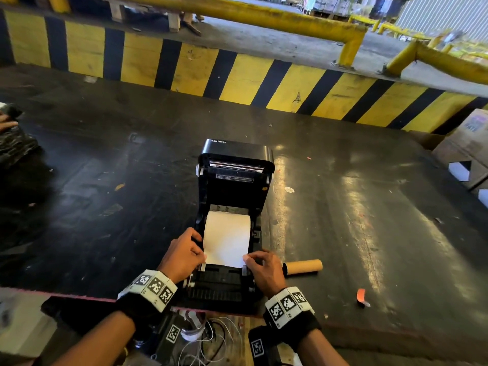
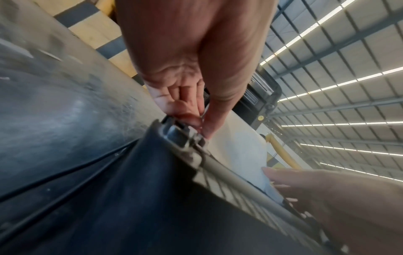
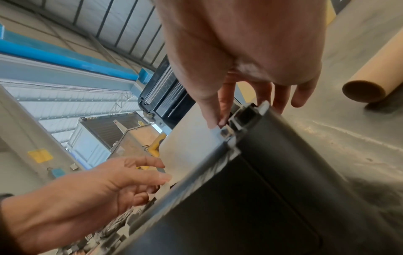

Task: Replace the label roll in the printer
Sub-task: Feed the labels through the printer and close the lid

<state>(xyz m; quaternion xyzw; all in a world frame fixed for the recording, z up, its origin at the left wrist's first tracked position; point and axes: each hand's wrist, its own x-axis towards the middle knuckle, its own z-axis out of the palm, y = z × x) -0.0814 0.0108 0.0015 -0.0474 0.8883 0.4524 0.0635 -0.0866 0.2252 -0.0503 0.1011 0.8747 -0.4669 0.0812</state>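
Observation:
A black label printer (image 1: 235,165) stands on the dark table with its lid raised. Inside sits a white label roll (image 1: 227,225), its free end pulled toward me over the front. My left hand (image 1: 184,252) pinches the paper's left front corner, thumb against forefinger (image 2: 202,124). My right hand (image 1: 261,265) pinches the right front corner beside the paper guide (image 3: 214,124). The printer's black front wall (image 3: 250,198) fills the lower part of both wrist views. An empty brown cardboard core (image 1: 303,266) lies on the table just right of my right hand.
A yellow-and-black striped barrier (image 1: 237,75) runs along the table's far edge. A cardboard box (image 1: 467,143) stands at the right, a black bag (image 1: 13,143) at the left. A small orange scrap (image 1: 361,297) lies at front right. Cables (image 1: 208,339) hang below the near edge.

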